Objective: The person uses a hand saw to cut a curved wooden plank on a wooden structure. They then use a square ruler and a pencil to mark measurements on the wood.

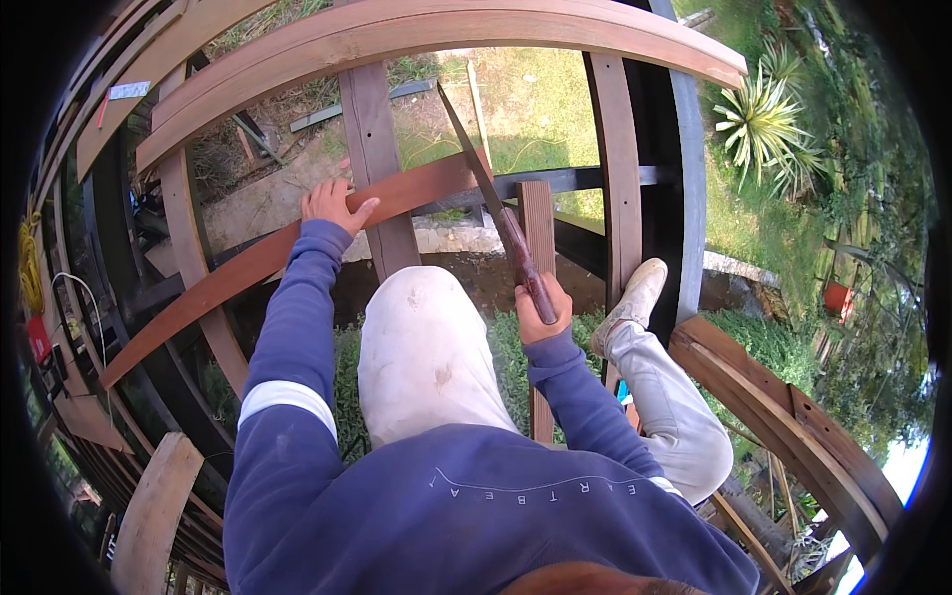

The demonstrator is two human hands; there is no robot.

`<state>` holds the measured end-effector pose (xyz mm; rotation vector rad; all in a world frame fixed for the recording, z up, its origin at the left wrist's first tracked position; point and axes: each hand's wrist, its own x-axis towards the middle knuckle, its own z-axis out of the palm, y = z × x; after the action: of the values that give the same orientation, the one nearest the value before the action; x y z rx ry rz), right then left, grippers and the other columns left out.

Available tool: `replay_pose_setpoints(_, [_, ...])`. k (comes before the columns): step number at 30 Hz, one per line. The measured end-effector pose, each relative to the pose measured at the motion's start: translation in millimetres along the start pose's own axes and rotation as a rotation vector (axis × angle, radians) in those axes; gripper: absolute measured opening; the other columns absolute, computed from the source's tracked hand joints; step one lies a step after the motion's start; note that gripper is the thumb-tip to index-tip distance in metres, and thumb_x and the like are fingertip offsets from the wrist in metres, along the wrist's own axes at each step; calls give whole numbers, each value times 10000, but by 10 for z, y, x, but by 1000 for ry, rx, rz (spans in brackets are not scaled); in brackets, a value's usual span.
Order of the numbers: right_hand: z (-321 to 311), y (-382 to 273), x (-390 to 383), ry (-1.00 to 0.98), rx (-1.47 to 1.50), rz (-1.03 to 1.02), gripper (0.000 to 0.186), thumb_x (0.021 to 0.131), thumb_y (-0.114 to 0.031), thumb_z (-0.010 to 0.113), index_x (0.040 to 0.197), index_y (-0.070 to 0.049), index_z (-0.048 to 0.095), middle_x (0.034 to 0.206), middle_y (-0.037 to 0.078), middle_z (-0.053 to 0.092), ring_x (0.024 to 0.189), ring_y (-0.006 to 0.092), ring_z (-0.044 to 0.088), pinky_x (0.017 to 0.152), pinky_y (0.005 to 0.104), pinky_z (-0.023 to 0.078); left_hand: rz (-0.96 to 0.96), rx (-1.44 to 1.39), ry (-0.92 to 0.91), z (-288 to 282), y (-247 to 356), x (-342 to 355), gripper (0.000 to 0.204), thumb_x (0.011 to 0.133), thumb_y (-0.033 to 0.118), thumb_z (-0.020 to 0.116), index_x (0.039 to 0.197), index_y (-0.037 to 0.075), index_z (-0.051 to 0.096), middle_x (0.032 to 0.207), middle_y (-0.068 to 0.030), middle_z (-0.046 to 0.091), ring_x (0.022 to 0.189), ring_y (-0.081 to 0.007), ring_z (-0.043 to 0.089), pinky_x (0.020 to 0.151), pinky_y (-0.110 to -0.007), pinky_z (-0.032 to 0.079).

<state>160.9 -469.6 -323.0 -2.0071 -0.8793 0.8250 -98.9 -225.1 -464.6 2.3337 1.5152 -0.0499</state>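
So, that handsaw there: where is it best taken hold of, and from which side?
Probably by its brown handle, coming from the near, right side, where the right hand grips it. The handle forms the near end, slim enough for fingers to close around, while the long, tapering blade points away across the reddish-brown board.

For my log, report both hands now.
Left hand: on the board; whether it grips cannot be told.
Right hand: closed, holding the saw.
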Motion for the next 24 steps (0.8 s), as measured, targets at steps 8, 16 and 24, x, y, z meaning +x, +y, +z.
replay_pose_setpoints(8, [-82,-55,-170,-10,55,36,61,859,-56,635,850,-5,603,643,48,514,592,104,464,563,299,412,15,113,-158,-54,39,-198,853,619,671,804,1132,21,599,1157,-174,597,1148,-340,554,1013,-444,446])
replay_pose_setpoints(16, [-6,-139,-153,7,46,23,46,870,-50,631,873,-7,614,669,28,510,620,96,460,578,286,409,12,92,-495,-343,88,32,901,636,695,758,1192,1,613,1149,-239,670,1095,-387,640,984,-440,500])
replay_pose_setpoints(24, [-339,-545,-440,1,-16,83,61,854,-62,641,867,-12,608,644,83,535,577,131,496,568,318,432,34,64,-531,-293,34,95,865,643,685,740,1175,14,616,1110,-237,688,1052,-394,662,948,-451,517])
